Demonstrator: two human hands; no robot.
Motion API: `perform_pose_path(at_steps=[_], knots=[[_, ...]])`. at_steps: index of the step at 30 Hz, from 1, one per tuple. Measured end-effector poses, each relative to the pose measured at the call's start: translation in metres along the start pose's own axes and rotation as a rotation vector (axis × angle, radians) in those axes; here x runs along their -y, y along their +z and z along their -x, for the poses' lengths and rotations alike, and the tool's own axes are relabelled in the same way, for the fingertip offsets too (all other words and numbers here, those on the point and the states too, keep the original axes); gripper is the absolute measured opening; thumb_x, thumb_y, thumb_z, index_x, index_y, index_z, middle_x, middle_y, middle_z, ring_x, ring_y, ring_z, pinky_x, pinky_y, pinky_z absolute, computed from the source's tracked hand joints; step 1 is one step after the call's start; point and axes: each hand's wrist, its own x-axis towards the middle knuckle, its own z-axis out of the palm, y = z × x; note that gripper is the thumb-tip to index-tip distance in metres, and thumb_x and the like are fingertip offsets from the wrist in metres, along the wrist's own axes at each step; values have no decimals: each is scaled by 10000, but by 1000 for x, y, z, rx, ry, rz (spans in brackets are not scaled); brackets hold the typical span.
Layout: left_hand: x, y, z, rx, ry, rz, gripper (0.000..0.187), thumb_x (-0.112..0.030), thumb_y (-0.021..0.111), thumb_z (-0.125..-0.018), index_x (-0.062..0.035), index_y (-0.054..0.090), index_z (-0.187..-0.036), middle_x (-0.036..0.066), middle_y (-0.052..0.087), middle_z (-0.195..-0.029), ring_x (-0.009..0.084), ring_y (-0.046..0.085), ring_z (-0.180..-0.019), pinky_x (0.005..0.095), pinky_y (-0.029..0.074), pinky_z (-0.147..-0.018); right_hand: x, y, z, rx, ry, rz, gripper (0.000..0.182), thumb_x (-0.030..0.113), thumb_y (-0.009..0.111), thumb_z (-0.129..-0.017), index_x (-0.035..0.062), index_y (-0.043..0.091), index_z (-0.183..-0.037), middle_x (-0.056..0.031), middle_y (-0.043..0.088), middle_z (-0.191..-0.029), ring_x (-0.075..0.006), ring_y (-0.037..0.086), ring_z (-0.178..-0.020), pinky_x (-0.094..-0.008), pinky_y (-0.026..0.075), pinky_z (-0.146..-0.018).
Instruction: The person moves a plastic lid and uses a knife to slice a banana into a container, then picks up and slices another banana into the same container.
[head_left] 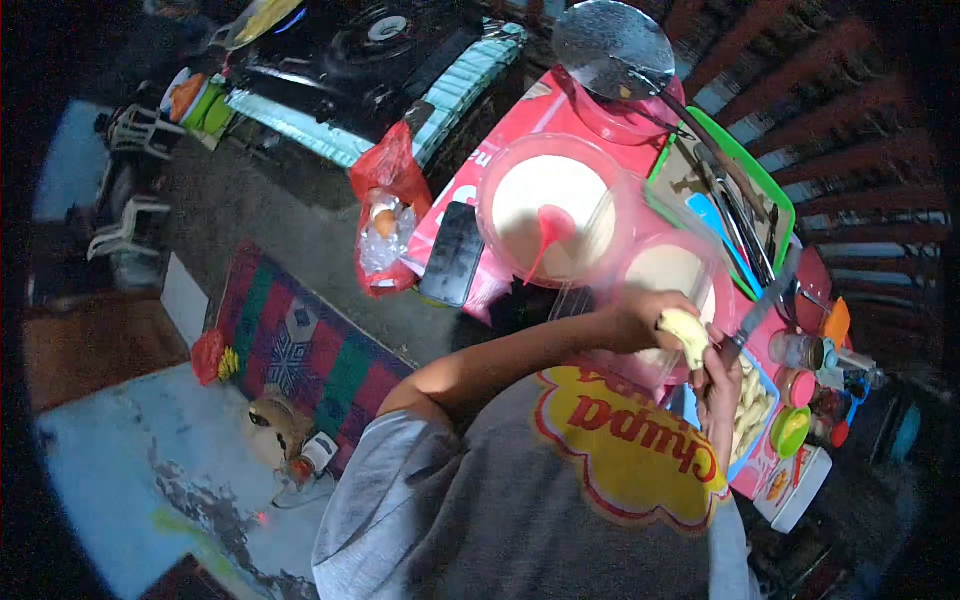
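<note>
My left hand [652, 318] is closed round a pale yellow banana [686, 336], held up over the pink table's near side. In my right hand [716, 392] is a knife [763, 309], its blade pointing up and away to the right. My right fingertips reach the banana's lower end. Just right of that hand, a light blue tray [770, 388] holds several pale bananas, partly hidden by the hand. Beyond my left hand stands a tub of creamy white batter [668, 268], with clear plastic overlapping it. Farther off, a bowl of batter [550, 185] has a pink ladle [553, 228] in it.
A phone [455, 254] lies at the table's left edge beside a red plastic bag [385, 235]. A green tray [787, 215] of utensils and a round strainer [614, 47] stand at the back. Jars [797, 388] line the right. A black stove [375, 60] is at upper left.
</note>
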Motion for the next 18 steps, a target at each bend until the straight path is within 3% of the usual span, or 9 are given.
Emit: perform_pose_path(at_steps=[2, 4, 5, 6, 8, 9, 12, 13, 18], knots=[[7, -13, 2, -108, -7, 68, 433, -79, 581, -694, -11, 396, -1080, 79, 531, -949, 136, 502, -884, 266, 397, -782, 5, 24, -4, -31, -35, 130, 346, 44, 582, -703, -3, 479, -1030, -13, 533, -671, -50, 434, -441, -170, 337, -384], [-13, -24, 5, -104, 3, 584, 476, -39, 560, -703, 4, 337, -1121, 103, 511, -986, 172, 492, -920, 290, 380, -821, 4, 46, -8, -118, -72, 173, 337, 40, 605, -690, 18, 494, -1007, -1, 530, -667, -39, 424, -449, -162, 332, -395], [-10, -25, 8, -246, -23, 424, 456, -44, 517, -741, 18, 295, -1135, 125, 493, -1016, 195, 494, -912, 306, 373, -833, 4, 58, -10, -159, -105, 207, 322, 46, 615, -687, 24, 500, -987, 4, 529, -669, -35, 422, -455, -160, 328, -397], [0, -27, 5, -214, -28, 433, 456, -44, 517, -741, 18, 295, -1135, 125, 493, -1016, 195, 494, -912, 306, 373, -833, 5, 71, -13, -196, -138, 241, 307, 51, 624, -685, 31, 506, -968, 9, 529, -672, -31, 419, -461, -158, 325, -399], [21, -30, 0, -406, -47, 484, 452, -86, 480, -782, -25, 259, -1172, 128, 494, -998, 183, 502, -884, 294, 366, -841, 4, 95, -15, -259, -191, 273, 255, 64, 631, -694, 36, 511, -917, 25, 530, -681, -30, 428, -488, -156, 324, -401], [-7, -28, 1, -486, -145, 413, 465, -121, 440, -808, -86, 209, -1210, 134, 499, -953, 184, 522, -824, 305, 416, -776, 0, 101, -17, -228, -199, 266, 255, 67, 626, -700, 35, 510, -924, 22, 528, -696, -31, 427, -487, -158, 324, -401], [9, -29, -11, -550, -115, 591, 495, -127, 442, -814, -135, 176, -1231, 128, 496, -911, 198, 538, -782, 306, 460, -675, -9, 102, -20, -164, -256, 247, 275, 109, 578, -748, 40, 496, -1001, 11, 521, -675, -37, 422, -473, -168, 329, -400], [11, -27, -13, -565, -73, 667, 491, -145, 450, -818, -155, 190, -1233, 125, 489, -896, 205, 540, -717, 315, 478, -599, -6, 100, -16, -162, -217, 140, 257, 121, 518, -790, 37, 479, -1029, -12, 531, -755, -49, 441, -482, -173, 338, -410], [8, -41, -19, -610, -172, 848, 457, -190, 455, -824, -200, 239, -1227, 116, 471, -898, 190, 503, -707, 332, 469, -613, 1, 51, -13, -115, -264, 83, 224, 86, 480, -803, 38, 453, -1020, -24, 512, -834, -60, 453, -568, -187, 375, -503]])
